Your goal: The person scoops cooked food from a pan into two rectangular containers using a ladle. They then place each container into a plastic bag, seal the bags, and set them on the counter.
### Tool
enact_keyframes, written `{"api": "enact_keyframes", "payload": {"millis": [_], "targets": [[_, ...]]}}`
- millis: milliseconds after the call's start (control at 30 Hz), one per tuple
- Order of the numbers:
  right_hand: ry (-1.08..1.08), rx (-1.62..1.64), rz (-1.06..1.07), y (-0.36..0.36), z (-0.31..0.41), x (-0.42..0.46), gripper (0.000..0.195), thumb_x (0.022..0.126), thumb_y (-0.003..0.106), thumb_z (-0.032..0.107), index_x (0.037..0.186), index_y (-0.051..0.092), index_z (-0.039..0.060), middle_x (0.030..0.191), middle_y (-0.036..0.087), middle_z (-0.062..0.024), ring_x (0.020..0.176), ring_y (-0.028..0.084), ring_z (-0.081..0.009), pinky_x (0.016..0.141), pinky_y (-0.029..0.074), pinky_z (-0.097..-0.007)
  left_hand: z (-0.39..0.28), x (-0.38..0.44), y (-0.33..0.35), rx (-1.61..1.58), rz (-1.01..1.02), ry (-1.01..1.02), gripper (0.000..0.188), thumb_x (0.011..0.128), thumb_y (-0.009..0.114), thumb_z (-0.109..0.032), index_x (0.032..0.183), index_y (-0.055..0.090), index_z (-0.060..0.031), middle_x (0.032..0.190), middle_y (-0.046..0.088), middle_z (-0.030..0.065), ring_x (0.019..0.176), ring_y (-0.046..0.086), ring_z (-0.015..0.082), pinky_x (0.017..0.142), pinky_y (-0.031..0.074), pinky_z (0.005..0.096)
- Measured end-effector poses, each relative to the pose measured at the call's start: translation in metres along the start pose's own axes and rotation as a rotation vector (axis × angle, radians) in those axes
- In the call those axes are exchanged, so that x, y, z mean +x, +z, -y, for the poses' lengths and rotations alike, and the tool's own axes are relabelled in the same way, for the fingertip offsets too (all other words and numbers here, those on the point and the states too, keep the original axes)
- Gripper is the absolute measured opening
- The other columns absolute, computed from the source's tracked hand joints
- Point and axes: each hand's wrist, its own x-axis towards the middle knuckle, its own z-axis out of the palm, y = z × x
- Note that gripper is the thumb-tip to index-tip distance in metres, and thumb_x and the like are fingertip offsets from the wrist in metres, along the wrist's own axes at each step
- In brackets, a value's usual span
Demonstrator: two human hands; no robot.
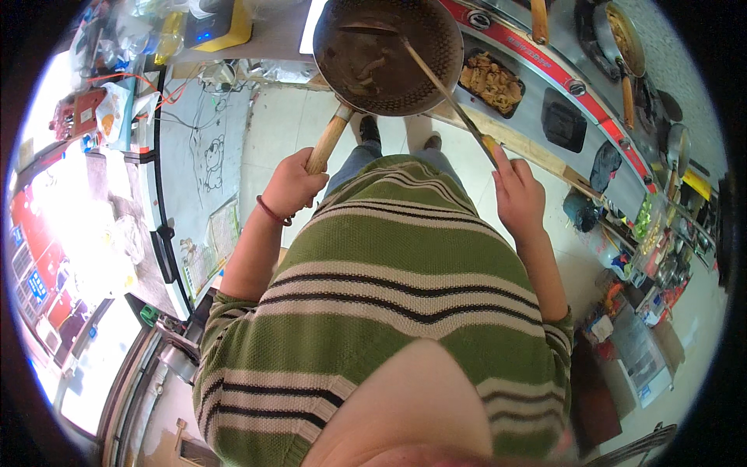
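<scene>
My left hand (296, 185) grips the wooden handle (328, 140) of a dark, dimpled wok (402, 70). The wok is held up at the top of the view, in front of my body, with a few bits of food residue on its inner surface. In my right hand (518, 195) is the long handle of a metal spatula or ladle (443, 87), whose head rests inside the wok. Right of the wok, a black takeaway tray (493, 84) filled with cooked, sauced food stands on the metal counter. Beside that tray is another black plastic container (564, 119).
A red-fronted gas stove (531, 52) with knobs curves along the right. On it a pan with food (620, 38) has its wooden handle pointing towards me. A yellow and black box (219, 26) stands at upper left. Utensils and greens (643, 219) crowd the far right.
</scene>
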Motion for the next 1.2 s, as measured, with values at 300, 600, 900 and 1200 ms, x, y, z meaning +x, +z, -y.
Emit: {"api": "enact_keyframes", "payload": {"millis": [300,600,900,1200], "targets": [[-0.414,-0.367,-0.090,-0.035,-0.077,-0.037,0.048,0.074,0.056,0.010,0.120,0.057,0.0238,0.075,0.049,-0.0034,0.054,0.049,-0.0181,0.046,0.042,-0.0307,-0.002,-0.023,0.063,-0.096,-0.094,-0.021,0.014,0.074,0.060,-0.007,0.082,0.049,-0.0024,0.061,0.047,0.0006,0.039,0.043,0.0082,0.036,0.036,0.0229],[-0.126,-0.084,-0.079,-0.018,-0.089,-0.021,0.044,0.083,0.053,0.008,0.125,0.053,0.0211,0.078,0.051,-0.0061,0.062,0.054,-0.0232,0.054,0.046,-0.0332,-0.003,-0.040,0.130,-0.158,-0.173,-0.015,0.012,0.074,0.059,-0.006,0.081,0.049,-0.0027,0.059,0.047,0.0001,0.038,0.043,0.0080,0.035,0.036,0.0228],[-0.553,-0.324,-0.019,-0.042,-0.138,-0.052,0.048,0.075,0.056,0.011,0.122,0.055,0.0243,0.079,0.050,-0.0035,0.061,0.052,-0.0179,0.053,0.045,-0.0308,0.004,-0.044,0.164,-0.164,-0.279,0.006,0.011,0.074,0.058,-0.006,0.080,0.050,-0.0027,0.059,0.047,0.0004,0.039,0.044,0.0079,0.036,0.037,0.0230],[-0.286,-0.356,-0.060,-0.054,-0.157,-0.050,0.049,0.077,0.057,0.011,0.123,0.054,0.0260,0.079,0.049,-0.0058,0.061,0.052,-0.0211,0.053,0.045,-0.0339,0.007,-0.044,0.166,-0.090,-0.331,0.005,0.014,0.071,0.059,-0.010,0.079,0.052,0.0005,0.059,0.049,0.0038,0.043,0.046,0.0115,0.041,0.040,0.0273]]}}
